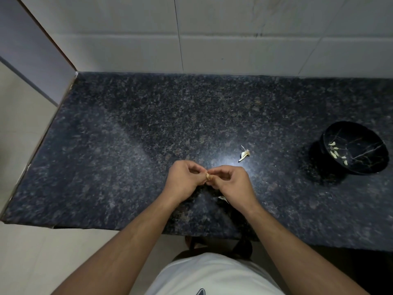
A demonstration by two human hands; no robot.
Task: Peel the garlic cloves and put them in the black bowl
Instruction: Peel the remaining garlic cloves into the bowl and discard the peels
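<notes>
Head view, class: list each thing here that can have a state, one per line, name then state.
Garlic clove: pinched between both hands, skin partly on.
Left hand: fingers curled, pinching the clove.
Right hand: fingers curled, pinching the clove.
Black bowl: upright on the counter, holding several peeled cloves.
Garlic skin scrap: loose on the granite counter.

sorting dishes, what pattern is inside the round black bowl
Thin pale marble-like veins on the round black bowl, seen in the head view.

One black bowl [354,147] holding about seven peeled garlic cloves [337,153]; left of the bowl, two hands [184,180] and two scraps of garlic skin [245,153]
</notes>
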